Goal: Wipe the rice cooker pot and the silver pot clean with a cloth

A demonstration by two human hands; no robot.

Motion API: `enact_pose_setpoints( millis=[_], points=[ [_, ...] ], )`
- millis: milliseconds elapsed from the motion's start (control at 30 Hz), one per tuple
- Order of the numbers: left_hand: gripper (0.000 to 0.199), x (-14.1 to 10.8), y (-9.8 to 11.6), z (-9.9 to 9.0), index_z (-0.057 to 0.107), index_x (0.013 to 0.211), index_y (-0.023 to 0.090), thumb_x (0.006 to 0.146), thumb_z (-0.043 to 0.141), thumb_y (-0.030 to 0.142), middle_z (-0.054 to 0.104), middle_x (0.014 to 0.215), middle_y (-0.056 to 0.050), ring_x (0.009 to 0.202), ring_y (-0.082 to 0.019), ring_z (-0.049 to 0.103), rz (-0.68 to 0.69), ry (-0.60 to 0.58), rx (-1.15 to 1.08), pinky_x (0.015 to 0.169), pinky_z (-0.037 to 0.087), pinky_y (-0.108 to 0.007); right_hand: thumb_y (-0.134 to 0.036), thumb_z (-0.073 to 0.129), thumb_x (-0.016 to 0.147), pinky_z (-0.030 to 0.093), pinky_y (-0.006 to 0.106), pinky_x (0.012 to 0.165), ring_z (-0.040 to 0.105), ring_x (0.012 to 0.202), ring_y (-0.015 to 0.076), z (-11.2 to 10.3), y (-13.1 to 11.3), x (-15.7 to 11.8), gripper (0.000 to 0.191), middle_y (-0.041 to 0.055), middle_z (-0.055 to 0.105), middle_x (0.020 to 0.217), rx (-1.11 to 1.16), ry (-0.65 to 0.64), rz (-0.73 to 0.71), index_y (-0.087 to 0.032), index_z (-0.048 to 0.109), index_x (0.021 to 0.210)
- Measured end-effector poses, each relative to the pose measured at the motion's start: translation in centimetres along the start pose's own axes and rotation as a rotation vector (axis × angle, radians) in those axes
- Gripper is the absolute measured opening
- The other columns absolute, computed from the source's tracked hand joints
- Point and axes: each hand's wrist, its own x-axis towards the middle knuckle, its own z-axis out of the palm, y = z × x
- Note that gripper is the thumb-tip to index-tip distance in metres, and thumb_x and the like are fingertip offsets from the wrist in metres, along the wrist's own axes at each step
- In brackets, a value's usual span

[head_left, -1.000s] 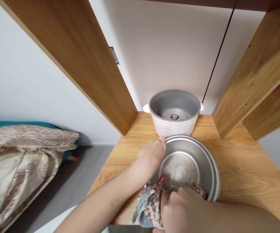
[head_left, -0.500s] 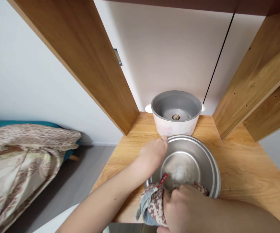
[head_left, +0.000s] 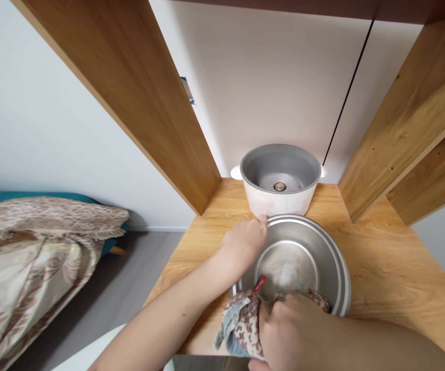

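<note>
White pot [head_left: 280,203] right of centre, basin [head_left: 326,252] just below; left hand [head_left: 245,241] closed on basin's rim, right fist [head_left: 286,327] clutching cloth [head_left: 249,327]

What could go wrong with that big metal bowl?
The metal bowl might slide back and bump the white pot right behind it. If the left hand loses its hold on the rim, the bowl could skid. The cloth in the right hand sits near the table's front edge and might catch there.

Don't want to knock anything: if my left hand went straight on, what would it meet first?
Your left hand, holding the metal basin, would probably meet the white pot first; depth is unclear.
</note>
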Motion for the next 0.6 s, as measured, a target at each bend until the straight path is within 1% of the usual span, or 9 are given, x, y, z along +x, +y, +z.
enact_pose_setpoints(
  millis=[67, 200, 300, 433, 533, 600],
  points=[
    [0.041, 0.0, 0.0, 0.0, 0.065, 0.154, 0.004, 0.115, 0.053, 0.004, 0.086, 0.134, -0.032, 0.131, -0.040, 0.088, 0.002, 0.002, 0.000, 0.105, 0.070, -0.048, -0.055, 0.078, 0.101, 0.045, 0.042, 0.054, 0.081, 0.070, 0.0325, -0.3, -0.3, 0.1, 0.043, 0.0170, 0.088, 0.092, -0.024, 0.001, 0.005, -0.013, 0.084, 0.107],
    [0.041, 0.0, 0.0, -0.1, 0.064, 0.156, 0.003, 0.116, 0.053, 0.005, 0.085, 0.137, -0.032, 0.133, -0.041, 0.087, 0.017, -0.006, 0.012, 0.107, 0.069, -0.050, -0.055, 0.080, 0.099, 0.042, 0.042, 0.051, 0.080, 0.069, 0.0316, -0.4, -0.4, 0.3, 0.043, 0.0171, 0.089, 0.095, -0.024, -0.009, -0.007, -0.014, 0.084, 0.107],
    [0.042, 0.0, -0.1, -0.1, 0.063, 0.156, 0.001, 0.117, 0.051, 0.005, 0.085, 0.139, -0.032, 0.135, -0.042, 0.086, 0.035, -0.004, 0.022, 0.109, 0.069, -0.052, -0.055, 0.079, 0.099, 0.044, 0.043, 0.051, 0.080, 0.070, 0.0324, 0.0, -0.1, 0.4, 0.043, 0.0178, 0.088, 0.096, -0.011, -0.008, -0.016, -0.013, 0.083, 0.109],
    [0.041, 0.1, -0.2, 0.0, 0.064, 0.156, 0.000, 0.116, 0.053, 0.004, 0.086, 0.134, -0.032, 0.133, -0.042, 0.087, 0.054, 0.015, 0.033, 0.108, 0.070, -0.052, -0.057, 0.078, 0.099, 0.049, 0.043, 0.054, 0.081, 0.071, 0.0339, 1.0, 0.2, 0.5, 0.047, 0.0180, 0.088, 0.097, 0.018, 0.020, -0.015, -0.012, 0.083, 0.113],
    [0.041, 0.2, -0.3, 0.1, 0.065, 0.155, 0.001, 0.115, 0.055, 0.005, 0.087, 0.132, -0.032, 0.131, -0.042, 0.088, 0.056, 0.031, 0.041, 0.106, 0.071, -0.051, -0.058, 0.078, 0.099, 0.051, 0.044, 0.055, 0.081, 0.069, 0.0341, 1.3, 0.1, 0.6, 0.044, 0.0168, 0.087, 0.093, 0.011, 0.068, -0.010, -0.015, 0.082, 0.106],
    [0.041, 0.3, -0.4, 0.2, 0.066, 0.155, 0.002, 0.114, 0.057, 0.006, 0.087, 0.131, -0.032, 0.130, -0.042, 0.088, 0.061, 0.039, 0.042, 0.106, 0.072, -0.050, -0.058, 0.080, 0.098, 0.051, 0.043, 0.055, 0.079, 0.067, 0.0333, 1.2, 0.0, 0.5, 0.043, 0.0161, 0.087, 0.091, 0.010, 0.093, -0.002, -0.015, 0.081, 0.104]
  ],
)
